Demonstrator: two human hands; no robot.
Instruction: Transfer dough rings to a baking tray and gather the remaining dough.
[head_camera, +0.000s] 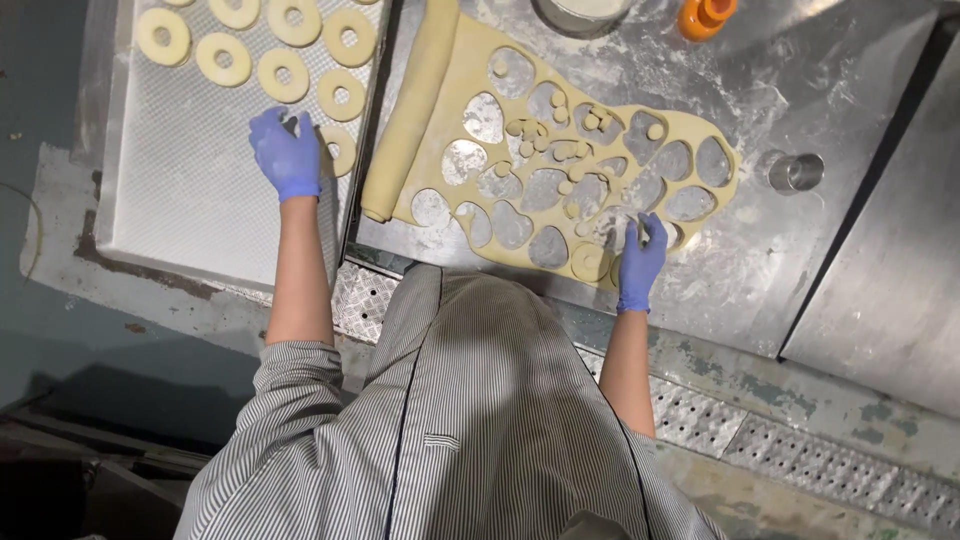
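While the left hand (287, 155), in a blue glove, is lying palm down with fingers spread over the perforated metal tray (190, 200), its fingertips are touching a dough ring (338, 150) at the tray's right edge. Whether the fingers are pinching that ring cannot be told. More dough rings (285, 75) are sitting in rows across the top of the tray, each apart from the next.

The right hand (640, 262), also gloved in blue, is resting on the near edge of the rolled dough sheet (470, 60), which is spreading over the floured steel table (800, 80). The fingers are curling around something small and metallic against the dough; what it is stays too small to tell. The sheet is riddled with round cut-out holes, and small dough plugs (560, 150) are lying scattered in the middle of it. Its left side is rolling up into a thick log (410, 110) just beside the tray.

A round metal cutter (796, 172) is standing on the table well to the right of the sheet. An orange plastic piece (706, 16) and a round metal container (582, 14) are sitting at the far edge. The person is wearing a striped coat (470, 420).
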